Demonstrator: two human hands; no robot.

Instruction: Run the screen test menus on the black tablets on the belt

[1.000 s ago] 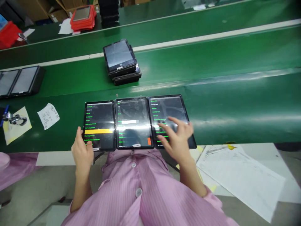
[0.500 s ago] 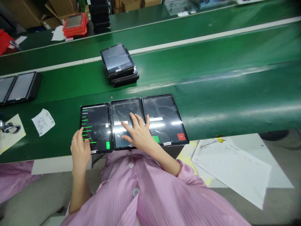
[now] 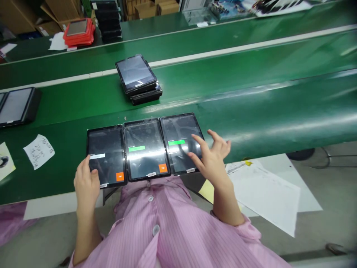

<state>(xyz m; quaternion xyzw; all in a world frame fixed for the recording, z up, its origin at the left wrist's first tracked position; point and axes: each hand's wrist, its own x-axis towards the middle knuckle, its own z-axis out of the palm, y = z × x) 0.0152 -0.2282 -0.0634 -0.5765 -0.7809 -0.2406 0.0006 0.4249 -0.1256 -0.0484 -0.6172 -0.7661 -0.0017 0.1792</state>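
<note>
Three black tablets lie side by side at the near edge of the green bench. The left tablet (image 3: 107, 163) shows a white bar and an orange "Fail" button. On the middle tablet (image 3: 146, 160) there is a green bar with an orange "Fail" button. A green bar also lights the right tablet (image 3: 178, 126), whose lower right is partly covered by my hand. My left hand (image 3: 87, 182) rests at the left tablet's outer edge, fingers extended, thumb apart. Over the right side of the right tablet hovers my right hand (image 3: 210, 154), fingers spread and holding nothing.
A small tablet stack (image 3: 138, 76) sits beyond on the green surface (image 3: 237, 78). More tablets (image 3: 16, 106) are at far left, near a handwritten note (image 3: 39, 150). Red items (image 3: 79, 33) and a black stack (image 3: 107, 20) stand at the back. Papers (image 3: 264, 190) lie lower right.
My right hand has moved right, from the middle tablet to the right one. The left tablet's green list has given way to a white bar; the other two bars turned from white to green.
</note>
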